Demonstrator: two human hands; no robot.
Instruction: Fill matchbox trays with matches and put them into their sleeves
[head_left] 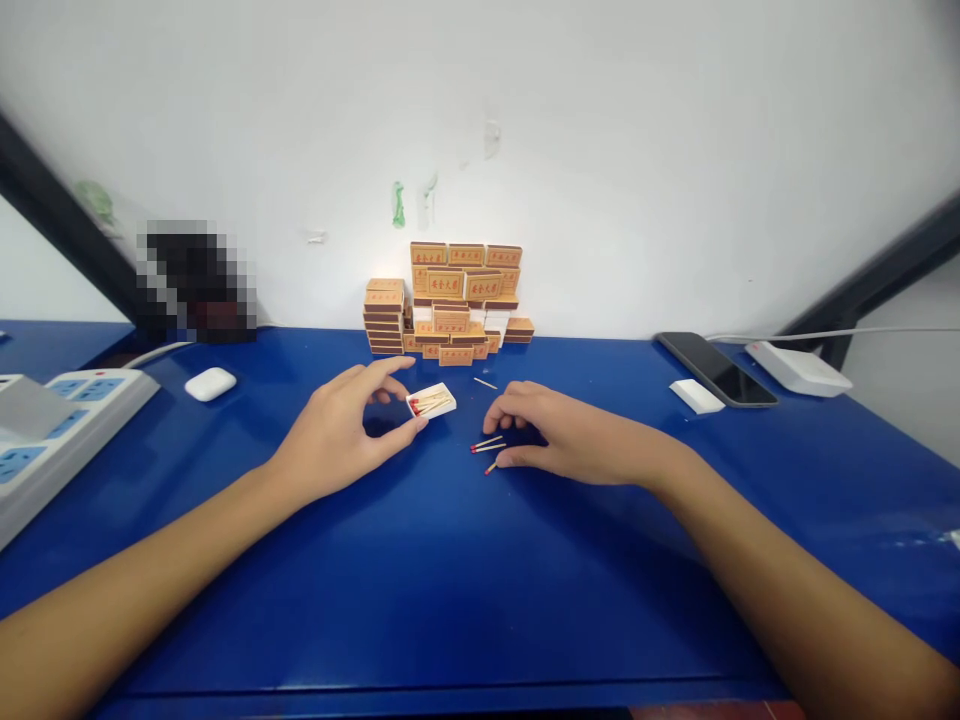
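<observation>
My left hand [341, 425] is at the left end of a small white matchbox tray [442, 405]. Its thumb touches the tray's near edge, the curled fingers are at the left corner, and the index finger stretches above it. Red-tipped matches [430, 402] lie inside the tray. Over the blue table, my right hand [559, 432] is bent, with a gap between thumb and fingers. Beneath and beside that gap lie a few loose matches [489, 448]; one match [491, 467] reaches to the thumb tip. Farther back rests another single matchstick [485, 382].
Stacked matchboxes [450, 330] stand against the white wall. To the right are a black phone [716, 370], a small white block [697, 396] and a white device [799, 368] with a cable. A white earbud case [211, 384] and a power strip [75, 455] lie left.
</observation>
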